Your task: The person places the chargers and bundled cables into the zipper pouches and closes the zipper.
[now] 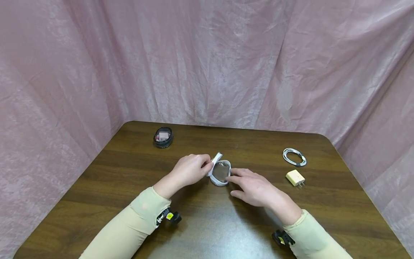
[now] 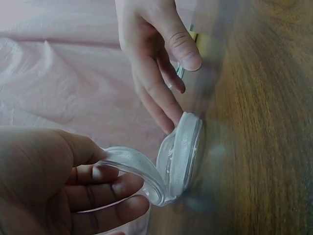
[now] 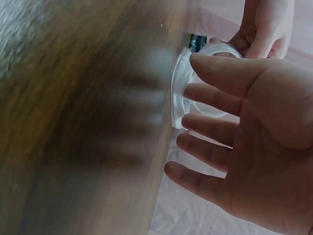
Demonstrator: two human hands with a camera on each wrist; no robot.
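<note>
A small round clear case (image 1: 221,171) with white zippered-looking edging lies on the table, its lid (image 2: 128,159) raised like a clamshell. Thumb and fingers of my left hand (image 1: 192,168) pinch the lid's edge from the left. On the other side, my right hand (image 1: 253,185) has its fingers spread and mostly straight. Its fingertips (image 2: 172,126) reach the rim of the case's lower half (image 2: 185,152), and I see no grip there. Through the clear bottom the brown table shows.
A white coiled cable (image 1: 294,157) and a yellow plug adapter (image 1: 295,177) lie to the right. At the back left sits a black coiled cable (image 1: 163,143) with a pale pink block (image 1: 162,136) inside its loop. Behind the wooden table (image 1: 106,187) hangs a pink curtain (image 1: 207,64).
</note>
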